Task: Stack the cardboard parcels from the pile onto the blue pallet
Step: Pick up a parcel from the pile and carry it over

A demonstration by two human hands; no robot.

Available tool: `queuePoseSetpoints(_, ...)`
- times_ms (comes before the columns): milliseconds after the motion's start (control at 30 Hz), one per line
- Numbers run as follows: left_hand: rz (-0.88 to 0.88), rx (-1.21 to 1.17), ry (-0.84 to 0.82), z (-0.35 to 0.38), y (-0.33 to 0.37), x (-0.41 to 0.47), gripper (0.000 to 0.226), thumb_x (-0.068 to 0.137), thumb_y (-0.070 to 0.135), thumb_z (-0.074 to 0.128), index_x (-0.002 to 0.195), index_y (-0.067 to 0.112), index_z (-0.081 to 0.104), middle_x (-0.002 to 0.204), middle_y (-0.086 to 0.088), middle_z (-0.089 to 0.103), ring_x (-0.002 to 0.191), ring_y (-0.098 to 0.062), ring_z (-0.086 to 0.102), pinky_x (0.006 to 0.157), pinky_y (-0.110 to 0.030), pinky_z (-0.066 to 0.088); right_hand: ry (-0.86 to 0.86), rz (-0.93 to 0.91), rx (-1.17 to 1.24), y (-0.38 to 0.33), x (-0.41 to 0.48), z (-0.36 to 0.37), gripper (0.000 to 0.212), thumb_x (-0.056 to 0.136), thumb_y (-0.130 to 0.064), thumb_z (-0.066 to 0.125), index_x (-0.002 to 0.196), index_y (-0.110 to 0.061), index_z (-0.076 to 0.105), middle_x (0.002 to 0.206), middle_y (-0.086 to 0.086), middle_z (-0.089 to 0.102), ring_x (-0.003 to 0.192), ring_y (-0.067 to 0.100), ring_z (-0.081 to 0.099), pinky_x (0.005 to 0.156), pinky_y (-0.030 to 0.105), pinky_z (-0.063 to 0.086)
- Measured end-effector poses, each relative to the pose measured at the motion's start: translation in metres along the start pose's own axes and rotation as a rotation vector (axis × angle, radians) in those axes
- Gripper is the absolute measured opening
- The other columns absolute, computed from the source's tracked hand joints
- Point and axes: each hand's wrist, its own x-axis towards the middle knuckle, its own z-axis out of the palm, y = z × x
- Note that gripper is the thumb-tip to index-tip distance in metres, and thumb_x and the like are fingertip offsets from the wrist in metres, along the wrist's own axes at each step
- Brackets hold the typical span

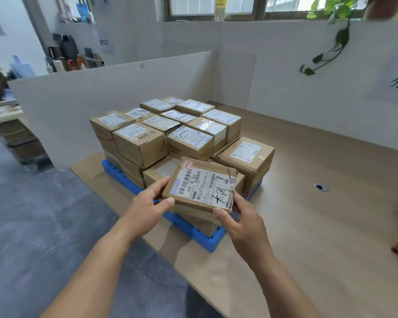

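Head view. Both hands hold one flat cardboard parcel [202, 187] over the near corner of the blue pallet [213, 243]. The left hand [147, 203] grips the parcel's left edge, thumb on the near side and fingers curled round the far side. The right hand [241, 222] grips the near right corner, thumb pressed on the near edge and the other fingers hidden beneath. The parcel is tilted, label side up, with a printed shipping label and black handwritten marks. A lower parcel [200, 222] lies directly beneath it on the pallet; whether the two touch cannot be told.

The pallet lies on the worktop [319, 226], close to its left edge. It carries the stacked parcels [170, 129], set tightly in rows, labels up, in more than one layer. A larger box [246, 157] stands at the pallet's right side, lower than the rows behind it.

A white partition [90, 104] stands along the worktop's far edge behind the stack. A round cable hole [321, 187] is in the worktop to the right of the pallet. A trailing plant [331, 37] hangs at the upper right.
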Motion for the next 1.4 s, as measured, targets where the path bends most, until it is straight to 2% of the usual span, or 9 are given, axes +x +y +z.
queuePoseSetpoints(100,-0.01,0.078,0.004,-0.02,-0.003,0.025,0.052,0.091,0.011,0.057,0.135,0.036,0.045,0.123,0.02,0.057,0.114,-0.001,0.053,0.097,-0.02,0.038,0.004,0.012,0.05,-0.005,0.024,0.019,0.055,0.085,-0.044,0.062,0.137,-0.03,0.049,0.125,-0.016,0.057,0.115,0.003,0.053,0.098,0.033,0.047)
queuePoseSetpoints(267,-0.04,0.21,-0.015,-0.046,-0.015,0.064,0.053,0.091,0.019,0.058,0.138,0.035,0.042,0.123,0.01,0.052,0.111,-0.006,0.052,0.099,-0.027,0.039,-0.009,0.014,0.092,-0.011,0.05,0.045,0.044,0.087,-0.038,0.063,0.13,-0.032,0.053,0.121,-0.018,0.059,0.112,0.001,0.053,0.096,0.033,0.049)
queuePoseSetpoints(467,-0.009,0.266,-0.142,-0.083,-0.033,0.109,0.054,0.087,0.03,0.063,0.138,0.033,0.045,0.123,0.018,0.058,0.11,-0.003,0.056,0.101,-0.036,0.044,0.029,0.051,0.031,-0.02,0.072,0.075,0.051,0.087,-0.043,0.06,0.135,-0.029,0.049,0.124,-0.013,0.057,0.114,0.005,0.052,0.095,0.038,0.049)
queuePoseSetpoints(600,0.115,0.447,-0.19,-0.108,-0.035,0.139,0.051,0.088,0.032,0.064,0.136,0.033,0.047,0.127,0.018,0.052,0.116,-0.002,0.047,0.1,-0.026,0.037,0.119,0.076,0.029,-0.034,0.081,0.097,0.058,0.083,-0.054,0.055,0.135,-0.03,0.048,0.123,-0.011,0.057,0.114,0.007,0.053,0.095,0.039,0.049)
queuePoseSetpoints(833,0.316,0.596,-0.277,-0.135,-0.053,0.184,0.049,0.087,0.037,0.062,0.134,0.033,0.049,0.115,0.009,0.051,0.12,-0.01,0.042,0.105,-0.03,0.032,0.247,0.152,0.005,-0.048,0.092,0.139,0.05,0.084,-0.053,0.055,0.13,-0.033,0.052,0.118,-0.012,0.06,0.111,0.009,0.055,0.092,0.041,0.05)
queuePoseSetpoints(900,0.384,0.626,-0.267,-0.137,-0.057,0.194,0.048,0.088,0.037,0.062,0.134,0.029,0.05,0.121,0.004,0.055,0.123,-0.012,0.041,0.106,-0.032,0.032,0.28,0.175,0.001,-0.05,0.095,0.148,0.045,0.085,-0.051,0.055,0.127,-0.034,0.054,0.116,-0.013,0.061,0.109,0.009,0.057,0.09,0.042,0.052)
queuePoseSetpoints(1033,0.473,0.686,-0.33,-0.137,-0.07,0.205,0.031,0.091,0.03,0.058,0.121,0.021,0.058,0.124,0.005,0.054,0.12,-0.014,0.04,0.099,-0.027,0.03,0.291,0.207,-0.056,-0.053,0.1,0.158,0.045,0.092,-0.042,0.055,0.135,-0.028,0.05,0.123,-0.011,0.06,0.113,0.01,0.054,0.096,0.041,0.048)
queuePoseSetpoints(1100,0.512,0.67,-0.328,-0.137,-0.076,0.208,0.024,0.091,0.025,0.058,0.115,0.021,0.061,0.122,0.005,0.055,0.118,-0.015,0.041,0.098,-0.027,0.031,0.297,0.216,-0.076,-0.054,0.102,0.16,0.045,0.094,-0.039,0.054,0.137,-0.026,0.049,0.125,-0.01,0.059,0.115,0.009,0.053,0.1,0.037,0.045)
queuePoseSetpoints(1400,0.583,0.689,-0.221,-0.133,-0.083,0.205,0.033,0.093,0.024,0.054,0.126,0.022,0.057,0.127,0.005,0.054,0.12,-0.016,0.041,0.101,-0.03,0.032,0.351,0.216,-0.065,-0.061,0.104,0.166,0.043,0.096,-0.03,0.053,0.137,-0.023,0.048,0.124,-0.008,0.06,0.114,0.009,0.054,0.1,0.031,0.044)
